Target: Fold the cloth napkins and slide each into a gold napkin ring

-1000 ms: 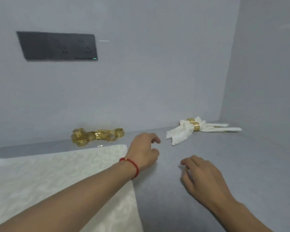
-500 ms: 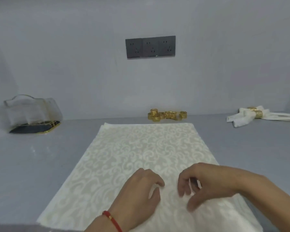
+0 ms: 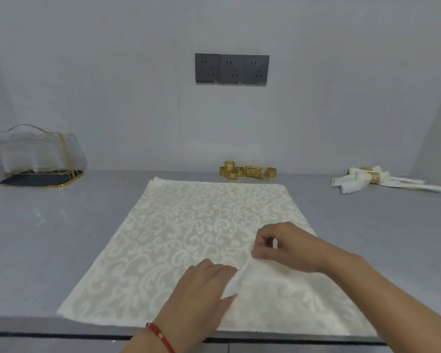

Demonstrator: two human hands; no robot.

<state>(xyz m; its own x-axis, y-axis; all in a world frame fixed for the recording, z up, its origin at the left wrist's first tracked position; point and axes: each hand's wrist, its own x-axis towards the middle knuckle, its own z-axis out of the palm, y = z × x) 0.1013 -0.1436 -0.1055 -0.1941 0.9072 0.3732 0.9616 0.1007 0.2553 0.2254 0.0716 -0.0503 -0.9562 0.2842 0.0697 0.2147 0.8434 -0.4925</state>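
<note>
a grey counter (image 3: 61, 238) is seen filling the lower half of the view, backed by a pale wall on which a dark triple socket panel (image 3: 231, 69) is mounted at 12 o'clock. most of the counter's middle is covered by a cream napkin (image 3: 183, 233) with a scroll pattern, laid flat, its near edge close to the counter's front edge. at 9 o'clock a clear holder (image 3: 38, 151) with gold trim is set on a dark gold-rimmed tray. a small raised ridge of the cloth is gathered between both hands at 5 o'clock: it is pinched by the curled fingers of the left hand (image 3: 201, 289), whose wrist carries a red cord bracelet (image 3: 161, 336), and by the thumb and bent fingers of the right hand (image 3: 288, 247). at 2 o'clock a finished napkin (image 3: 351, 184) is laid, already threaded through a gold ring (image 3: 373, 175). at 12 o'clock, just beyond the spread cloth's far edge, a cluster of loose gold rings (image 3: 247, 172) is left near the wall
</note>
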